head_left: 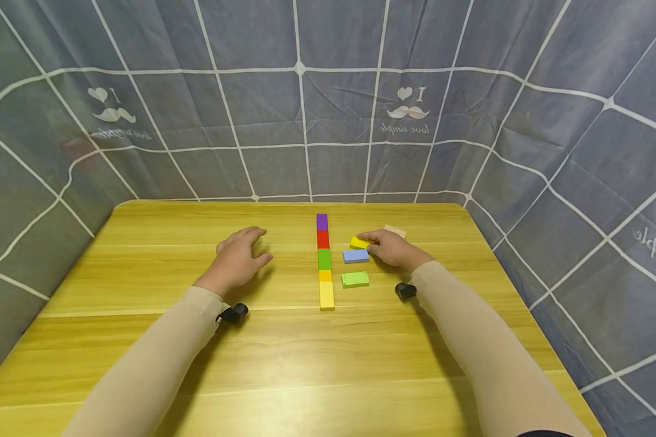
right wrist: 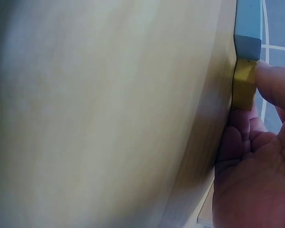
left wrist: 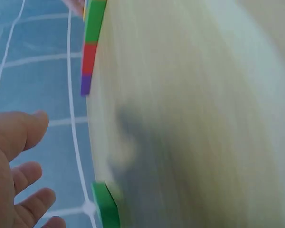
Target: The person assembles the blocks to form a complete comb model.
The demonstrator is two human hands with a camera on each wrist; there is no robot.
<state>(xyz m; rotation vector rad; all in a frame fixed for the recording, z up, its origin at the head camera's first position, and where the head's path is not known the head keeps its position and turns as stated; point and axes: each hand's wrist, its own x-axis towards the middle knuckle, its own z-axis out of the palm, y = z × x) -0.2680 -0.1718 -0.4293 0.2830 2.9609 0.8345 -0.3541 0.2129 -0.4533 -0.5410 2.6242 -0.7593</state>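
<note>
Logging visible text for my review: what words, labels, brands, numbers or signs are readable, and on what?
"I", mirrored, beside a heart, twice on the curtain.
"love simple", mirrored, below each; left copy blurred.
"simple", mirrored, cut off, curtain's right side.
Light green block: marks too small to read.

We saw purple block (head_left: 322,221), red block (head_left: 322,239), green block (head_left: 324,259), orange block (head_left: 325,275), pale yellow block (head_left: 327,296). Also noted yellow block (head_left: 358,243), blue block (head_left: 355,256), lime block (head_left: 355,280). Bench (head_left: 284,364) looked yellow-brown, wood-grained. We found sleeves (head_left: 153,358) plain beige. Curtain (head_left: 339,109) was grey-blue, crossed by white grid lines (head_left: 299,68), printed with white hearts (head_left: 405,93) and moustaches (head_left: 407,112).
</note>
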